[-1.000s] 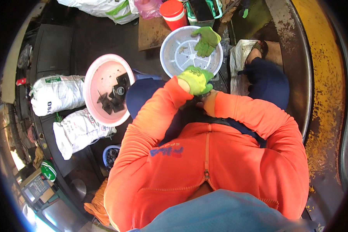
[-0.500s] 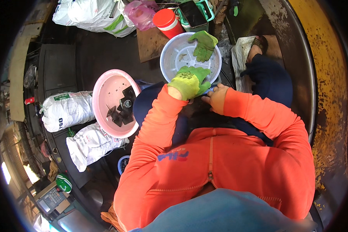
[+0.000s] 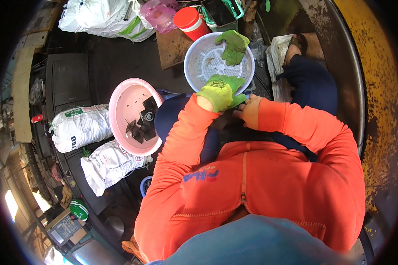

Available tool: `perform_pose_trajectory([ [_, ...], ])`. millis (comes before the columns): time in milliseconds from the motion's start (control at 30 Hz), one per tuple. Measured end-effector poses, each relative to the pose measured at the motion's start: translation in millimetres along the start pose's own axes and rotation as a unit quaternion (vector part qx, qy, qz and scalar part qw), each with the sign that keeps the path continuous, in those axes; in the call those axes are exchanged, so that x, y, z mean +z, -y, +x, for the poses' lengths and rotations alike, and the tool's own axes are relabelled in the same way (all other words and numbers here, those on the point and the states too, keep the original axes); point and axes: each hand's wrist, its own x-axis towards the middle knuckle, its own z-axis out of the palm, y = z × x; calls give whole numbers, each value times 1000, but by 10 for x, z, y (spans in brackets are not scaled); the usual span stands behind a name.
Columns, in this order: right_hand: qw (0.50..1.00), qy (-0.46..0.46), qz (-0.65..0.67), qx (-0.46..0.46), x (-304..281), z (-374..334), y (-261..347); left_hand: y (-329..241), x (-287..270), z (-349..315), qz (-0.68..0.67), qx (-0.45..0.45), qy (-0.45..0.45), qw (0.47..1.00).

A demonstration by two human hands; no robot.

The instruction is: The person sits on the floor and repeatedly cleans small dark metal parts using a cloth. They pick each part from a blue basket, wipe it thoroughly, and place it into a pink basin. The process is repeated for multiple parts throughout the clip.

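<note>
My left hand point(image 3: 219, 92), in a yellow-green glove, lies over the near rim of a pale lavender plastic basket point(image 3: 197, 66). Its visible fingers point right and stand apart. My bare right hand point(image 3: 250, 110) is close beside it, fingers curled, the tips meeting the lower fingers of the left glove. Whatever lies between those fingertips is hidden. A strip of blue shows just above the right hand. In the basket, a second green glove point(image 3: 233, 46), dirty, rests against the far right wall.
Left of my knee stands a pink basin point(image 3: 121, 106) holding several dark parts point(image 3: 144, 119). White sacks point(image 3: 82, 128) lie further left. Beyond the basket are a red lidded jug point(image 3: 191, 22) and a wooden board point(image 3: 172, 48). A rusty yellow metal edge point(image 3: 376, 88) runs along the right.
My left hand has shifted slightly right and down, its fingers now nearer my right hand. The whole view has moved a little; the glove in the basket stays put.
</note>
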Motion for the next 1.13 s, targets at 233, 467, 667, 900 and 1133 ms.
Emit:
perform_pose_trajectory([
  [233, 1000, -20, 14, -6, -20, -51, 19, -31, 5, -26, -6, 5, -7, 1000],
  [467, 998, -34, 44, -1, -50, -81, 9, -15, 0, 10, -11, 13, -3, 1000],
  [667, 999, 0, 40, 6, -37, -51, 8, -12, 12, 26, -6, 14, 6, 1000],
  [900, 999, 10, 37, -2, -139, -82, 9, 7, 38, 39, 2, 14, -8, 1000],
  [1133, 814, -280, 485, -152, -535, -325, -476, 382, -272, -161, 82, -108, -154, 979],
])
